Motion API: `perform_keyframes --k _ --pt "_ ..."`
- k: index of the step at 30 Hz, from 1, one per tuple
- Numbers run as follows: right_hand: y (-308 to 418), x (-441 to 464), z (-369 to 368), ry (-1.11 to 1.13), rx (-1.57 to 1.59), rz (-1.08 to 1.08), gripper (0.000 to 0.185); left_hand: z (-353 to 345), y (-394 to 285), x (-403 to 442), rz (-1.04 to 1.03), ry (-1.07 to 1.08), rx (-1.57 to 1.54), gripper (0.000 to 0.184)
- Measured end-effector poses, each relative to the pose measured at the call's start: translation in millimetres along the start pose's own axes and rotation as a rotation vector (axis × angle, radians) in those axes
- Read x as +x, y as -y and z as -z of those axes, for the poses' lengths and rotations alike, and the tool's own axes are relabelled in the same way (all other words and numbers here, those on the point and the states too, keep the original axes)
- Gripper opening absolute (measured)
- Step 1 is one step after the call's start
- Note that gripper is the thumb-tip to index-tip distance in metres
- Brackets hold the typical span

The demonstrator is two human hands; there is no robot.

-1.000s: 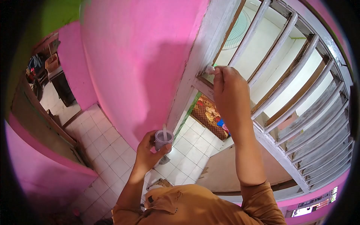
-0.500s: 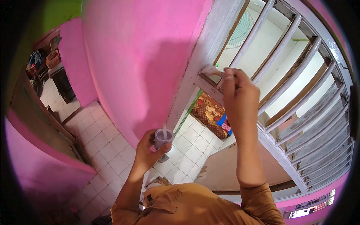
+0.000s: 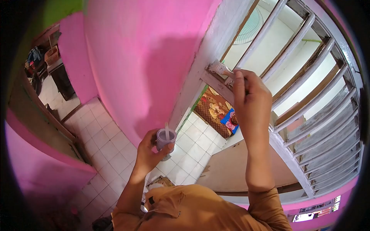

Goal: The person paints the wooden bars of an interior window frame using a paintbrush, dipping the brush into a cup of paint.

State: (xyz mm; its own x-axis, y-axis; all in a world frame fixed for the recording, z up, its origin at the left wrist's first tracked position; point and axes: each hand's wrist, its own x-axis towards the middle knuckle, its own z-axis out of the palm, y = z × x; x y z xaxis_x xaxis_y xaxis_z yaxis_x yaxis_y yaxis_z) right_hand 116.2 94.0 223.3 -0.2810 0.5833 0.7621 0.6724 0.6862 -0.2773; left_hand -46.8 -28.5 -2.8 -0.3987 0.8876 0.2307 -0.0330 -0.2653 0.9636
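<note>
My right hand [image 3: 252, 90] grips the handle of a paintbrush [image 3: 220, 69]. Its pale bristles touch the corner of the wooden window frame [image 3: 192, 79], beside the slatted opening. Lower down, my left hand [image 3: 148, 152] is wrapped round a small plastic cup [image 3: 165, 140] of greyish-lilac paint. A pale stick [image 3: 167, 131] stands upright in the cup. Several painted slats [image 3: 266, 32] run across the opening to the right of the brush, with bare brown wood showing along some edges.
A pink wall [image 3: 127, 57] curves along the left of the frame. White floor tiles [image 3: 115, 140] lie below. Through the opening are a fan [image 3: 248, 29] and a brown flowered mat [image 3: 214, 111] with a blue packet [image 3: 230, 121]. A doorway with dark furniture [image 3: 61, 81] is at far left.
My right hand has shifted slightly right and down, and the brush now sits in the frame's corner. My left hand with the cup has moved slightly left and up in view.
</note>
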Motion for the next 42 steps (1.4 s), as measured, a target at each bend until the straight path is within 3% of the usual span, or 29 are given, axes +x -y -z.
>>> perform_keyframes --k 1,5,7,9,11,15,19,21,29,32,34,42 --pt "-4.2 -1.0 -2.9 -0.014 -0.094 0.125 0.020 -1.2 2.2 -0.2 -0.009 -0.003 -0.015 0.055" --pt "-4.4 2.0 17.2 0.064 -0.121 0.115 0.018 0.4 4.9 -1.6 0.003 -0.004 -0.051 0.057" --pt "4.7 6.2 27.8 0.089 0.024 0.020 0.019 0.2 5.0 -1.7 0.026 0.001 -0.064 0.055" --pt "2.7 9.6 21.4 0.078 -0.004 0.081 0.020 -1.5 6.1 -1.5 0.047 0.013 -0.072 0.054" --pt "-0.4 11.5 11.4 0.071 -0.083 0.282 0.019 -4.6 8.3 -1.2 -0.009 0.025 -0.097 0.055" --pt "-1.6 12.9 26.9 0.181 -0.226 0.246 0.018 -6.8 10.0 -1.3 -0.037 -0.003 -0.062 0.059" --pt "10.3 23.6 32.2 0.214 -0.126 0.184 0.018 -6.8 10.0 -3.3 -0.004 0.011 -0.050 0.058" --pt "8.2 29.7 23.9 0.204 -0.150 0.382 0.016 -7.2 9.6 -2.7 0.002 0.027 -0.048 0.057" --pt "14.9 41.1 42.3 0.319 -0.228 0.397 0.013 -6.9 12.3 -1.2 0.007 0.033 -0.057 0.059" --pt "6.2 45.8 32.2 0.345 -0.142 0.530 0.011 -10.9 12.2 0.6 -0.040 0.011 -0.047 0.058" --pt "2.8 45.6 30.9 0.436 -0.278 0.518 0.011 -11.0 11.8 1.7 -0.047 0.013 -0.038 0.058" --pt "10.4 52.1 35.9 0.450 -0.283 0.552 0.013 -12.1 13.1 4.2 0.019 0.070 -0.049 0.059"
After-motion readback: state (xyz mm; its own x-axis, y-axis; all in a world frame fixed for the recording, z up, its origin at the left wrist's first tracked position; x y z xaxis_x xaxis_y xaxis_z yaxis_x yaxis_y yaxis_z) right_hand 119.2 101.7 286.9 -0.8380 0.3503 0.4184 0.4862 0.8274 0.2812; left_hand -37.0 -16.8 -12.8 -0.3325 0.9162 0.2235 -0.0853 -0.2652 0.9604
